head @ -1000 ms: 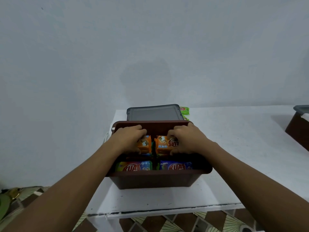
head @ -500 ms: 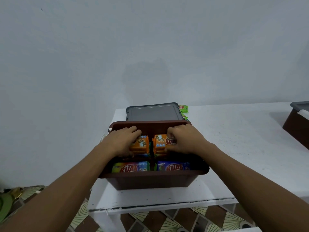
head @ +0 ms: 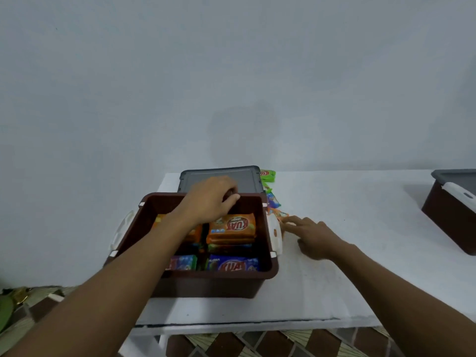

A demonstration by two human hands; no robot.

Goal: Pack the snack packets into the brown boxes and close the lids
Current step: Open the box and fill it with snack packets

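The open brown box stands near the table's left front corner. Inside lie orange snack packets at the back and blue ones at the front. Its grey lid lies flat on the table just behind it. My left hand hovers over the box's back rim with fingers loosely curled and nothing visible in them. Right of the box, my right hand rests on the table with fingers stretched toward several loose packets, its fingertips at an orange one.
A second brown box with a grey lid and a white latch sits at the table's right edge. A green packet lies beside the lid. The white table ends just left of the open box; patterned floor shows below.
Both hands have left the orange packets inside the box. My left hand rose toward the back rim, and my right hand moved out to the table on the right.
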